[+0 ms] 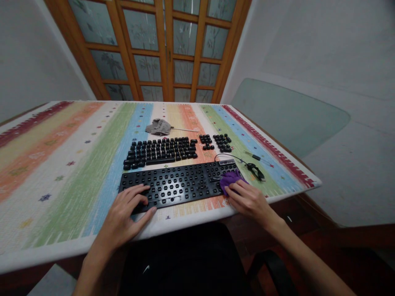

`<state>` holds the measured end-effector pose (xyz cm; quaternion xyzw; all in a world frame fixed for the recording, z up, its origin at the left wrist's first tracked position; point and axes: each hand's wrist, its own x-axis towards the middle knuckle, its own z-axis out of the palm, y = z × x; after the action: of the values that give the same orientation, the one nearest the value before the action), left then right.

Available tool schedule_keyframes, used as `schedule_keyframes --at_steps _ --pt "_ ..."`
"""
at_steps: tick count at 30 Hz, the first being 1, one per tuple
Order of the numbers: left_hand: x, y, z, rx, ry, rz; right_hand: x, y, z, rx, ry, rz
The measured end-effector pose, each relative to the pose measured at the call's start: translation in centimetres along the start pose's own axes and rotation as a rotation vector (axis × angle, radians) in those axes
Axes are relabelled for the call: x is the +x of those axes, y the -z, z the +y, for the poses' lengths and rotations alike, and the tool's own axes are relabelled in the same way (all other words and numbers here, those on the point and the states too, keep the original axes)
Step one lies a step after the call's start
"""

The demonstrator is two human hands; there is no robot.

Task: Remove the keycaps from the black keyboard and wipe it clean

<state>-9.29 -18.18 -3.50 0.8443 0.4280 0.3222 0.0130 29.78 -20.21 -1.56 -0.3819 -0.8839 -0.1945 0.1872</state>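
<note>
In the head view a black keyboard base (173,185) with its keycaps off lies near the table's front edge, its rows of key posts bare. My left hand (126,211) rests on its left end, fingers apart on the top and thumb at the front edge. At the right end my right hand (247,199) is closed on a bunched purple cloth (230,179), which touches the base and hides part of it. A small dark piece by the cloth's left side is too unclear to name. Behind the base, black keycaps (160,150) are laid out in keyboard order.
A crumpled grey cloth (159,127) lies behind the keycaps, a thin rod (184,130) extending from it. To the right are a coiled black cable (254,170) and a small dark-handled tool (256,157). A striped cloth (77,172) covers the table.
</note>
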Motion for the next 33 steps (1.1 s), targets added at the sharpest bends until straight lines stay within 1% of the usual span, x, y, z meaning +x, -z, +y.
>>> schedule_keyframes --at_steps 3,6,11,14,15,17,19,21,22,24,25,26,27,28,29,30,33 --pt "0.0 0.0 0.0 0.002 -0.002 0.003 -0.1 0.0 -0.6 -0.027 0.06 -0.038" --pt "0.0 0.0 0.0 -0.003 0.007 0.007 -0.1 -0.1 -0.8 0.025 0.041 -0.065" --pt "0.1 0.0 0.0 0.001 -0.015 0.017 0.2 -0.3 0.0 0.171 -0.069 -0.059" --pt "0.1 0.0 0.0 0.002 -0.014 0.011 0.3 0.1 1.2 0.332 -0.192 -0.087" --pt "0.1 0.0 0.0 0.002 -0.009 0.008 0.3 0.4 1.8 0.374 -0.251 -0.07" --pt "0.0 -0.1 0.0 -0.002 -0.001 0.007 0.3 1.1 3.1 0.387 -0.394 0.032" --pt "0.0 0.0 -0.1 -0.005 0.006 0.004 0.2 1.9 4.4 0.322 -0.531 0.174" --pt "0.0 0.0 0.0 -0.004 0.013 -0.002 0.4 2.7 5.6 0.26 -0.652 0.383" --pt "0.0 0.0 0.0 -0.003 0.016 -0.004 0.6 3.0 6.1 0.238 -0.689 0.498" --pt "0.1 0.0 0.0 -0.004 0.013 -0.001 1.1 3.4 6.5 0.174 -0.698 0.705" --pt "0.1 0.1 0.0 -0.005 0.01 0.001 1.4 3.4 6.6 0.135 -0.681 0.779" --pt "0.1 0.1 0.0 -0.006 0.007 0.002 1.7 3.3 6.6 0.093 -0.649 0.82" --pt "0.1 0.1 0.0 -0.007 0.006 0.003 1.9 3.1 6.4 0.057 -0.611 0.825" --pt "0.1 0.1 0.1 -0.006 0.005 0.003 2.1 2.7 6.3 0.035 -0.568 0.792" --pt "0.1 0.1 0.1 -0.006 0.004 0.005 2.2 2.1 6.1 0.03 -0.521 0.72" --pt "0.1 0.1 0.1 -0.005 0.004 0.007 2.2 1.5 5.9 0.049 -0.48 0.616" --pt "0.1 0.0 0.1 -0.003 -0.002 0.013 1.7 -0.7 5.5 0.187 -0.371 0.244"
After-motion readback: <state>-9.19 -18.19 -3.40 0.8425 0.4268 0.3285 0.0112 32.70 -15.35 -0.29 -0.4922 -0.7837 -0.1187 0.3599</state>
